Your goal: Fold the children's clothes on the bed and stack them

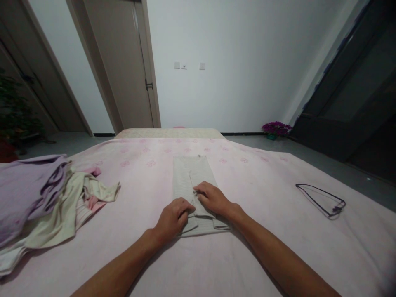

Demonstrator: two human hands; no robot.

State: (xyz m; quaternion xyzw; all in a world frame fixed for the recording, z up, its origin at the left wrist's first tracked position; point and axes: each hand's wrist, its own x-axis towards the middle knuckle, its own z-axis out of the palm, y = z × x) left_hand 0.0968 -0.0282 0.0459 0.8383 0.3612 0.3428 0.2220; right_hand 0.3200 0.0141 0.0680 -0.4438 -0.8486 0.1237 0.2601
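A pale grey-green, finely ribbed garment (188, 173) lies folded into a narrow upright rectangle on the pink bedsheet. Near its lower left part, my left hand (175, 216) is closed with curled fingers, thumb and forefinger pinching the cloth. My right hand (215, 200) rests a little higher on the garment's middle, its fingertips pinched on an edge of the fabric. Folded layers, perhaps sleeves, show below both hands at the near end. The cloth right under my fingers is hidden.
A heap of clothes (34, 194), lilac, cream and pink, lies at the left. Black-framed glasses (321, 200) rest on the pink sheet (262, 239) at the right. Beyond the sheet's far edge are a door (119, 62), a white wall and purple flowers (276, 128) on the floor.
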